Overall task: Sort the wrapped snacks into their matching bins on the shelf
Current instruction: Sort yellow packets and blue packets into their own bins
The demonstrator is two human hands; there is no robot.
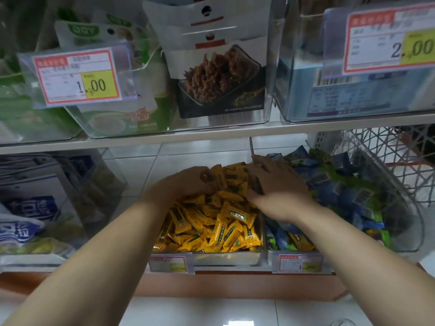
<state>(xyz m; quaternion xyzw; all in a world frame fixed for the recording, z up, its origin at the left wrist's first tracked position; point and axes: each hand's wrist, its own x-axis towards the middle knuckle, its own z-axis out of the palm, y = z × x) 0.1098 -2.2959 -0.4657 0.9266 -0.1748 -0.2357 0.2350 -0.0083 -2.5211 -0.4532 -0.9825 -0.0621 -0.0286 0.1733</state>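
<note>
A clear bin (pixel 226 258) on the lower shelf is heaped with yellow wrapped snacks (pixel 219 229). My left hand (pixel 188 183) reaches into the back of that heap, its fingers curled down round some yellow packs. My right hand (pixel 279 188) lies spread over the heap's right side by the divider, fingers fairly straight and touching the packs. To the right, a second clear bin (pixel 400 236) holds blue and green wrapped snacks (pixel 341 191). What lies under either palm is hidden.
Price tags (pixel 300 263) hang on the bin fronts. A bin of blue-and-white packs (pixel 30 208) stands at left. The upper shelf (pixel 211 135) carries clear bins with green, black and blue packages. A white wire basket (pixel 388 156) is at far right.
</note>
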